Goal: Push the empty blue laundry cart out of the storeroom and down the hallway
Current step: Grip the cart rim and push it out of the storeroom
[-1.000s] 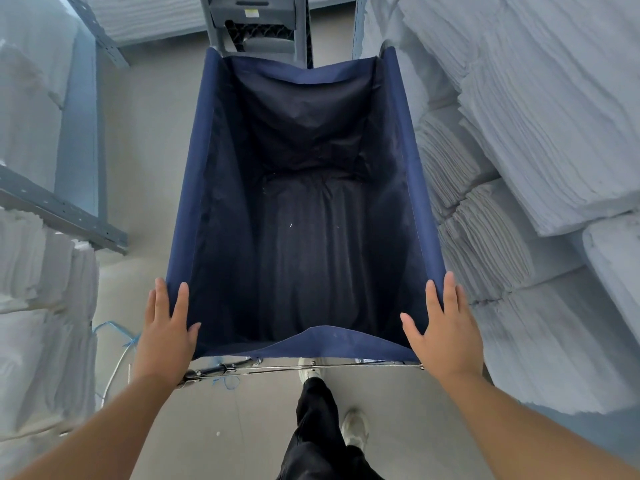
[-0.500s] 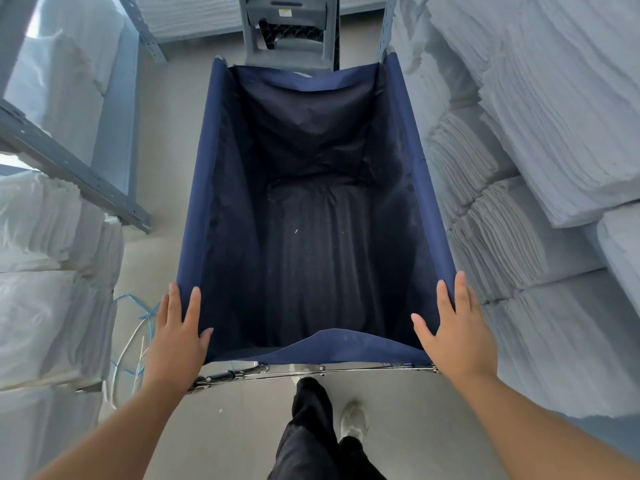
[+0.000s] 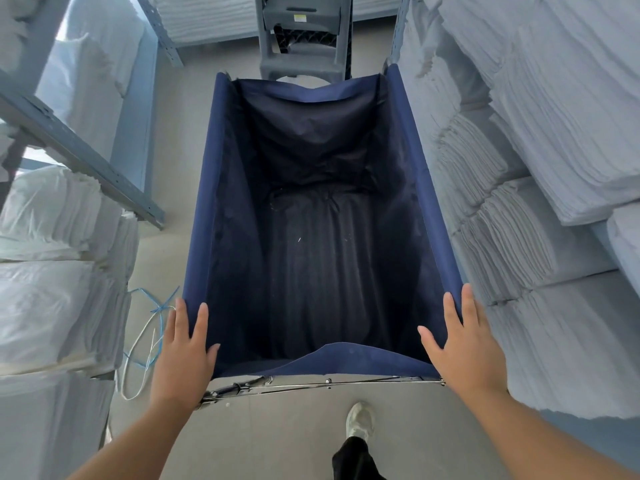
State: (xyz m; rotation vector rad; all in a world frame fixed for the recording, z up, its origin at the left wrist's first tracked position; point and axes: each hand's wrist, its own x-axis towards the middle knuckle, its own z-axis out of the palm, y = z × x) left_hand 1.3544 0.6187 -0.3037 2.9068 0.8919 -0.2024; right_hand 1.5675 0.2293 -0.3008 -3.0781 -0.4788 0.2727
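The blue laundry cart [image 3: 204, 188] stands in front of me in a narrow aisle, its dark fabric inside empty. My left hand [image 3: 183, 355] lies over the cart's near left corner, fingers along the outside of the rim and thumb hooked inside. My right hand [image 3: 464, 344] holds the near right corner the same way. A chrome frame bar [image 3: 329, 385] runs between my wrists under the near rim.
Stacks of folded white linen [image 3: 519, 220] line the cart's right side. Bagged linen [image 3: 52, 306] and a grey metal shelf beam [image 3: 86, 157] stand close on the left. A grey step stool [image 3: 301, 39] sits just beyond the cart's far end. Loose blue and white cord [image 3: 145, 341] lies on the floor.
More of the grey step stool now shows beyond the cart's far rim, and the left shelving has slid rightward in view. Both hands have stayed on the near corners.
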